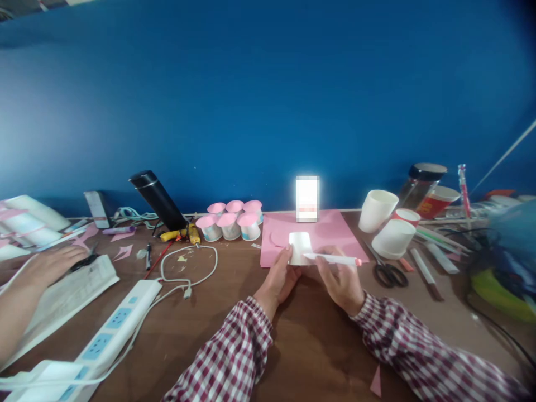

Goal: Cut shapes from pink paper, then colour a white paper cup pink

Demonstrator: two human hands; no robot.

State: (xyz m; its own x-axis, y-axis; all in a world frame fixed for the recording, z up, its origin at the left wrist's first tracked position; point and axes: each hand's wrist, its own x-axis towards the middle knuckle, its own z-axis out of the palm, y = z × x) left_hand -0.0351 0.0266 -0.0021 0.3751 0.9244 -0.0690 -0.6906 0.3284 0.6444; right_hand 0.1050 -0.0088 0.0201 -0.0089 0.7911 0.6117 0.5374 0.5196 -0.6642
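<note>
My left hand (280, 275) grips a small white paper piece (300, 249), its curved face bright in the light; whether it is a cut cup or a sheet I cannot tell. Between the fingers of my right hand (342, 277) is a white marker pen (335, 259) with a pink end. Its left tip reaches the right edge of the white piece. Behind both hands lies a pink paper sheet (335, 229), with a pink rounded cutout (280, 239) on it. A bright pixelated rectangle (307, 199) stands upright at the sheet's far edge.
Several pink-topped cups (228, 226) stand left of the sheet. Scissors (390, 274), white paper cups (378, 210) and markers (424, 268) lie to the right. A power strip (113, 329), cable (184, 287) and black flask (158, 198) occupy the left, beside another person's hand (54, 262).
</note>
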